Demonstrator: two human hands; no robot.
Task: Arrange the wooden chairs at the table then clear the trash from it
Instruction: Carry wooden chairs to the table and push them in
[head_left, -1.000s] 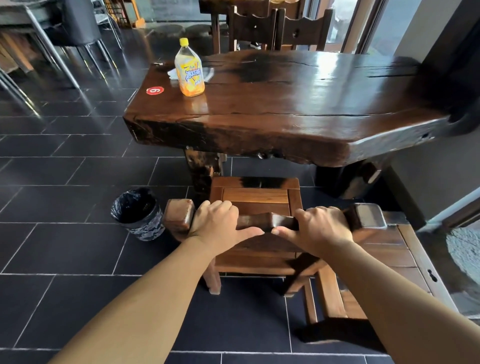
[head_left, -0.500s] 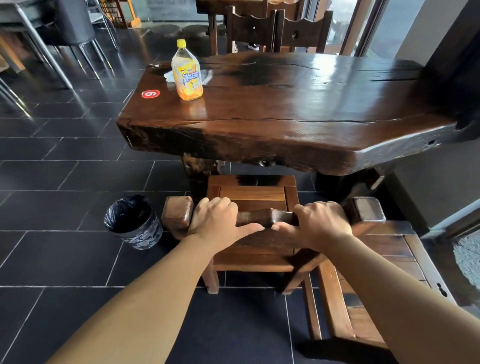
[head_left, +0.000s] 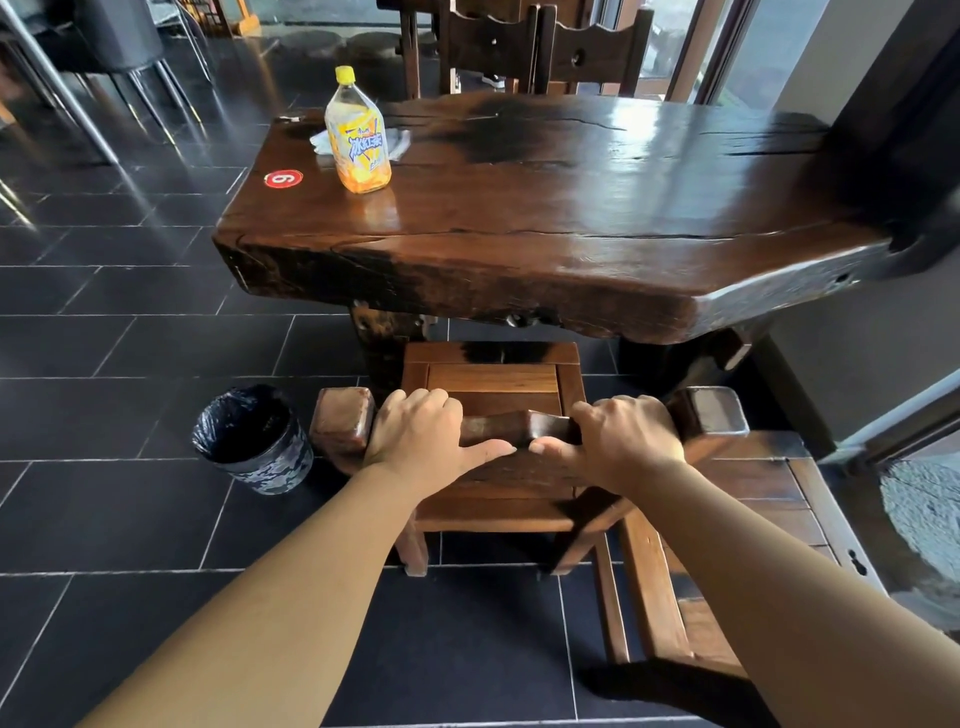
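Note:
My left hand (head_left: 423, 434) and my right hand (head_left: 621, 441) both grip the top rail of a wooden chair (head_left: 493, 382), fingers curled over it. The chair's seat points at the near edge of the thick dark wooden table (head_left: 545, 234), its front just under the slab. On the table's far left stand a yellow drink bottle (head_left: 358, 135) and, behind it, crumpled white paper (head_left: 322, 141). A red round sticker (head_left: 283, 179) lies near them.
A small bin with a black liner (head_left: 252, 441) stands on the tiled floor left of the chair. A second wooden chair (head_left: 727, 545) lies at the lower right. More wooden chairs (head_left: 545, 47) stand behind the table. Metal-legged seats (head_left: 104, 62) stand far left.
The chair has slid forward toward the table with both hands on its rail, and the table now appears closer.

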